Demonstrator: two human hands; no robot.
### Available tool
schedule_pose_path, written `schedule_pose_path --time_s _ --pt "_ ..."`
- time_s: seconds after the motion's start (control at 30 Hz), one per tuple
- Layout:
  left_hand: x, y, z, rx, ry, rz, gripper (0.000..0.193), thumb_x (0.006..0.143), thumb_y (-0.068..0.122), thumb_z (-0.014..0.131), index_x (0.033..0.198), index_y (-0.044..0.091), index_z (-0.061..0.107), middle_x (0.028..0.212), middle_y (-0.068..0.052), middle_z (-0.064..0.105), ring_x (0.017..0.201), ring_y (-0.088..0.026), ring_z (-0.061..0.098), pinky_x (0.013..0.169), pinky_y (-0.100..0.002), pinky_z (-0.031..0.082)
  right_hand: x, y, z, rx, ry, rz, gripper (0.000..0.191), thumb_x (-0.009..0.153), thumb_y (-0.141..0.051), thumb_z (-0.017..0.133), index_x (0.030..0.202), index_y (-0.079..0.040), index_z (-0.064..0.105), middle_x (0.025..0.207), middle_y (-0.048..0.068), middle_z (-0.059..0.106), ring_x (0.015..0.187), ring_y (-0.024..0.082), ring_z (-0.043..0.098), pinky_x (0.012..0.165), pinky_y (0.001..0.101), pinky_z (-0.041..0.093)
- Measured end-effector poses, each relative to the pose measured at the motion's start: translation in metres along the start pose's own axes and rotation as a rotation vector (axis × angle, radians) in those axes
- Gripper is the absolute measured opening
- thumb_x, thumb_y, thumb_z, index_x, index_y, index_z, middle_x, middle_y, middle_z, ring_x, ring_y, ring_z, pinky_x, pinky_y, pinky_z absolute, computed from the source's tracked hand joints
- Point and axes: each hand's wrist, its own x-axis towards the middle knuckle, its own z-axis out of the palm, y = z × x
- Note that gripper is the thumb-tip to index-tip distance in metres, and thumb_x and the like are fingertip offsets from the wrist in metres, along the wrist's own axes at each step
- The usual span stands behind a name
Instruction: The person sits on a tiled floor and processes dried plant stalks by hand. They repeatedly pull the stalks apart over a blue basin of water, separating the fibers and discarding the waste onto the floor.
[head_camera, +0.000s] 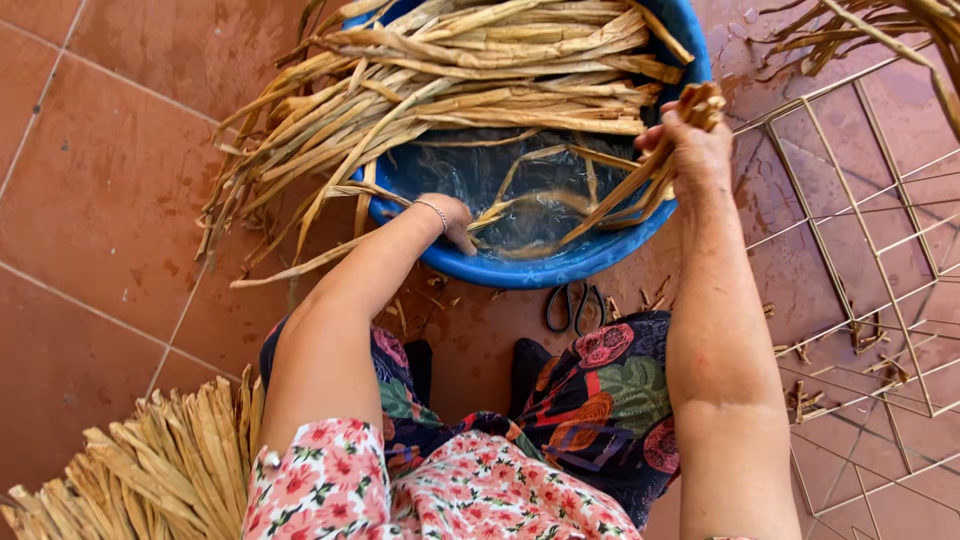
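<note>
Fingers (672, 118) of the right hand (693, 150) are curled tight round the upper ends of a small bunch of strips (610, 195); the bunch slants down and to the left from that fist into the water (500, 190) of the blue basin (560, 262). Its lower ends lie wet and bent near the basin's near wall. Left hand (455, 222) dips over the near rim with a thin bracelet (436, 212) at the wrist; its fingers are turned down into the basin by the submerged strip ends, and I cannot tell how far they are closed or whether they grip anything.

Across the far half of the basin lies a thick pile of dry strips (450, 70), its tips spilling over the left rim onto the wet tiled floor (110, 190). Scissors (572, 305) lie shut on the floor just beside the basin's near wall, between the basin and the knees. A wire frame (850, 250) rests on the floor to the right, with scraps of strip scattered on and around it. More dry strips (170, 465) are bundled at the lower left, close to the left knee. Floral cloth (450, 485) covers the lap.
</note>
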Motion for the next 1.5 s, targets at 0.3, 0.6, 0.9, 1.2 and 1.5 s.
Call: schedule_pose_path --time_s 0.3,0.6,0.9,1.2,1.5 --pt "0.033 0.05 -0.073 0.06 1.321 0.226 0.042 0.079 0.026 0.071 0.114 0.004 0.073 0.114 -0.018 0.069 0.113 -0.037 0.06 0.101 -0.056 0.04 0.01 0.004 0.0 0.06 0.164 0.068 0.021 0.092 -0.017 0.079 0.104 -0.008 0.064 0.071 0.005 0.063 0.055 0.018 0.065 0.05 0.0395 0.059" --pt "0.063 0.073 -0.08 -0.032 1.303 0.113 0.017 0.089 0.014 0.067 0.103 0.006 0.06 0.105 -0.017 0.062 0.109 -0.036 0.058 0.099 -0.051 0.043 0.026 0.02 -0.006 0.067 0.236 0.102 0.024 0.096 -0.024 0.076 0.096 -0.001 0.067 0.061 0.002 0.057 0.045 0.016 0.054 0.041 0.0315 0.045" --pt "0.03 0.083 -0.079 -0.658 1.284 0.387 0.013 0.1 0.019 0.064 0.101 0.007 0.061 0.08 -0.012 0.07 0.076 -0.031 0.071 0.07 -0.044 0.055 0.001 -0.014 0.031 0.17 0.002 -0.006 0.026 0.099 -0.029 0.062 0.113 -0.008 0.066 0.102 0.013 0.08 0.082 0.024 0.08 0.054 0.0335 0.059" --pt "-0.015 0.123 -0.097 -0.805 1.161 0.665 0.031 0.101 0.024 0.058 0.125 0.005 0.055 0.093 -0.015 0.074 0.086 -0.027 0.073 0.076 -0.042 0.058 -0.032 -0.052 0.066 0.289 -0.179 -0.19 0.025 0.093 -0.009 0.081 0.115 -0.002 0.07 0.102 0.007 0.072 0.083 0.018 0.072 0.065 0.0331 0.06" --pt "-0.038 0.122 -0.105 -0.791 1.337 0.476 0.025 0.105 0.024 0.052 0.111 0.004 0.066 0.092 -0.02 0.074 0.087 -0.035 0.075 0.074 -0.043 0.057 -0.072 -0.069 0.109 0.285 -0.361 -0.208 0.031 0.102 -0.029 0.062 0.113 -0.002 0.072 0.109 0.009 0.077 0.083 0.015 0.07 0.072 0.032 0.062"
